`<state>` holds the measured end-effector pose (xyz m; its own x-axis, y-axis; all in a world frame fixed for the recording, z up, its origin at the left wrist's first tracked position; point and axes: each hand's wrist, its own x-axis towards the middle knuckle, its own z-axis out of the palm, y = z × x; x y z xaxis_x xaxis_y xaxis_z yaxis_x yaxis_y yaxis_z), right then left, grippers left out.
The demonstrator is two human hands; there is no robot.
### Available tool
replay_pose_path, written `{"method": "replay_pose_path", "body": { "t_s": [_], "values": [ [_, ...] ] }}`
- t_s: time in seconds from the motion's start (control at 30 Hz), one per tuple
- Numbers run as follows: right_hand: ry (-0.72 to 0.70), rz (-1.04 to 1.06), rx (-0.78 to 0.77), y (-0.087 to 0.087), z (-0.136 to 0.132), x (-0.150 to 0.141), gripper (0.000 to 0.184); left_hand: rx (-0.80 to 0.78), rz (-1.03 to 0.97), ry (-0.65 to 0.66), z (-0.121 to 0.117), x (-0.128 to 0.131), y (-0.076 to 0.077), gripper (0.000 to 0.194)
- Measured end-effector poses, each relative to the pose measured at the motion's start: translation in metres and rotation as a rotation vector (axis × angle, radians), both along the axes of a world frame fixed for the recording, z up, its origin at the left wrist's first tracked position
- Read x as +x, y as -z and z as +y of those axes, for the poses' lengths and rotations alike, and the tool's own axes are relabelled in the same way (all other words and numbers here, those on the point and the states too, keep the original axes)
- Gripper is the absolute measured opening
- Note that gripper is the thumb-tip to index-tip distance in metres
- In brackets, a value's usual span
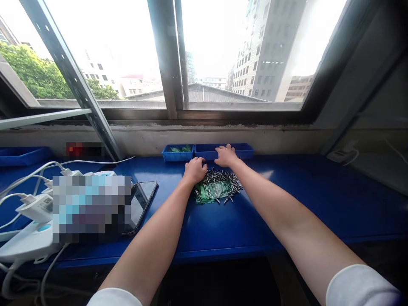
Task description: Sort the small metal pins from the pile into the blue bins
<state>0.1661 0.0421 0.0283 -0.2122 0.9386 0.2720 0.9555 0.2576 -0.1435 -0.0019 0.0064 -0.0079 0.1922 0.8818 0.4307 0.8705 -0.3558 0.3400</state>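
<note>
A pile of small, thin metal pieces (235, 183) that look like rivets lies on the blue table, partly on a crumpled green plastic bag (214, 192). My left hand (195, 171) is at the pile's left edge, its fingers loosely curved with a gap to the thumb. Just beyond the pile, my right hand (226, 156) reaches over the front edge of a long blue bin (244, 151), fingers apart. Nothing shows in either hand. Joined to the long bin on its left is a smaller blue bin (168, 156) with green plastic bags (183, 149) in it.
A phone (145, 197) lies on the table (287, 204) at left, beside a blurred patch. White power strips (32, 240) with chargers (37, 207) and cables fill the left side. Another blue tray (28, 156) is farther left. A metal post (79, 80) stands before the window.
</note>
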Motion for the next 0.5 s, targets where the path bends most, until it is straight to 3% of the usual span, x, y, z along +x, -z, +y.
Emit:
{"method": "replay_pose_path", "body": {
  "t_s": [0.1,0.2,0.4,0.5],
  "values": [
    [-0.029,0.095,0.131,0.003,-0.008,0.006,0.046,-0.001,0.004,0.005,0.0,-0.001,0.0,0.03],
    [-0.048,0.25,0.218,0.01,-0.018,0.017,0.033,-0.009,0.013,0.009,0.0,-0.001,0.0,0.031],
    [-0.023,0.501,0.01,0.029,-0.03,0.038,0.023,-0.064,0.055,0.029,-0.001,-0.002,0.0,0.031],
    [-0.136,0.464,-0.03,0.035,-0.031,0.038,0.03,-0.066,0.065,0.051,0.0,-0.001,0.001,0.032]
  ]
}}
